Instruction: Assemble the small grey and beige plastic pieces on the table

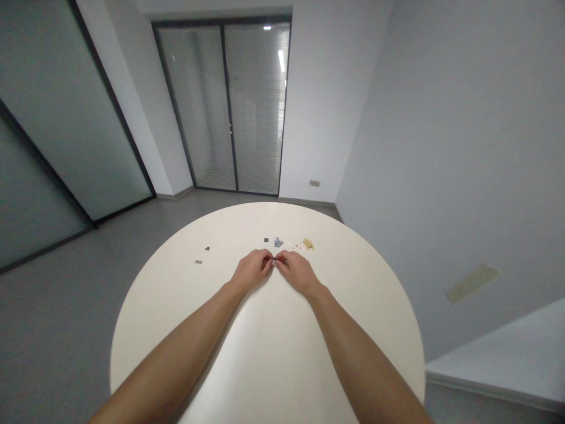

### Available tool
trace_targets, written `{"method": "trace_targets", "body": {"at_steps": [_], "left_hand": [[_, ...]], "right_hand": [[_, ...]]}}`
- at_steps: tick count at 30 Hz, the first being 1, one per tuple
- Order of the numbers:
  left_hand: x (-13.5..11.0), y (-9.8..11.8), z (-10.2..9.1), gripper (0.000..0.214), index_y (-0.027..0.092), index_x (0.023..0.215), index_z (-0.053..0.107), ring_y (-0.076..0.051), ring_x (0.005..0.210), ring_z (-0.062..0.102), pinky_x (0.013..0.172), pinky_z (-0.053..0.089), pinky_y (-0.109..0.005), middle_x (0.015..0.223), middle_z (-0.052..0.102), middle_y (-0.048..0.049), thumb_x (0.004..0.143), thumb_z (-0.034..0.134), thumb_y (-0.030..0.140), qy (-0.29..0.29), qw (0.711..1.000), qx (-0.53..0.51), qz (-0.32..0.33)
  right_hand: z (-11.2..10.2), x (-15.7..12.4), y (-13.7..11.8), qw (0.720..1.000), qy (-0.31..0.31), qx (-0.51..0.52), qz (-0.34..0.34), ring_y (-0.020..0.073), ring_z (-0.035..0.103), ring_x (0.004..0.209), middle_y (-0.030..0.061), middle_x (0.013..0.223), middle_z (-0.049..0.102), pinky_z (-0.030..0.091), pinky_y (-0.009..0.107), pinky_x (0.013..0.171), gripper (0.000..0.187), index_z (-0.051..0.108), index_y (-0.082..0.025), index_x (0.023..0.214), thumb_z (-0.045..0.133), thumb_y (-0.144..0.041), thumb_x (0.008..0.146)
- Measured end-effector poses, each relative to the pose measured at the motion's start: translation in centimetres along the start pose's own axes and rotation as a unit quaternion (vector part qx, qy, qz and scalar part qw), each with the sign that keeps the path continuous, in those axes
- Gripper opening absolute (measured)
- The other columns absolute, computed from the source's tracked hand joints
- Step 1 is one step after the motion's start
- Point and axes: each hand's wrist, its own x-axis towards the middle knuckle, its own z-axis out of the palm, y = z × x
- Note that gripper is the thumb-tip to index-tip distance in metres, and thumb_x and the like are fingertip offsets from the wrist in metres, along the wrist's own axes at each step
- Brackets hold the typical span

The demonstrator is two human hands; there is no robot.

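Note:
My left hand (256, 267) and my right hand (295, 269) meet over the middle of the round white table (269, 365). Between their fingertips is a small dark piece (274, 258), pinched from both sides; its exact kind is too small to tell. Just beyond the fingers lie a small dark block (266, 239) and a little pile of blue-grey pieces (278, 242). To the right of that pile are several white pieces (295, 245) and a heap of yellow pieces (308, 243).
On the table's left side lie a small dark piece (207, 248) and a flat grey piece (199, 261). Beyond the table stand a glass door (256, 112) with dark frames and a frosted partition (57, 106). A grey wall (459, 147) rises at the right.

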Motion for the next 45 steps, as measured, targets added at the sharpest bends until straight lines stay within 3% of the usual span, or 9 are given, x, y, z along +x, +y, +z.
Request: {"method": "trace_targets", "body": {"at_steps": [18,30,45], "left_hand": [[0.0,0.0,0.0,0.021,0.023,0.098,0.064,-0.020,0.090,0.062,0.075,0.046,-0.029,0.094,0.068,-0.0055,0.094,0.045,0.031,-0.008,1.000,0.025,0.007],[0.0,-0.1,0.0,0.021,0.022,0.101,0.064,-0.021,0.092,0.063,0.077,0.047,-0.030,0.097,0.069,-0.0068,0.093,0.046,0.029,-0.007,1.000,0.020,0.011],[0.0,-0.1,-0.1,0.020,0.022,0.099,0.064,-0.020,0.090,0.063,0.074,0.046,-0.029,0.095,0.068,-0.0057,0.094,0.046,0.031,-0.006,1.000,0.016,0.008]], "right_hand": [[-0.1,-0.1,-0.2,1.000,-0.005,-0.007,0.011,0.0164,0.062,0.093,0.0036,0.098,0.070,0.042,0.027,0.080,0.018,0.065,-0.023,0.106,0.054,-0.031,0.094],[-0.5,-0.1,-0.9,1.000,-0.015,0.013,0.013,0.0173,0.062,0.092,0.0042,0.097,0.072,0.043,0.027,0.079,0.029,0.067,-0.022,0.105,0.053,-0.045,0.095],[-0.4,-0.1,-0.5,1.000,-0.012,0.012,-0.002,0.0166,0.062,0.093,0.0037,0.096,0.071,0.043,0.027,0.082,0.024,0.066,-0.023,0.109,0.057,-0.039,0.094]]}}
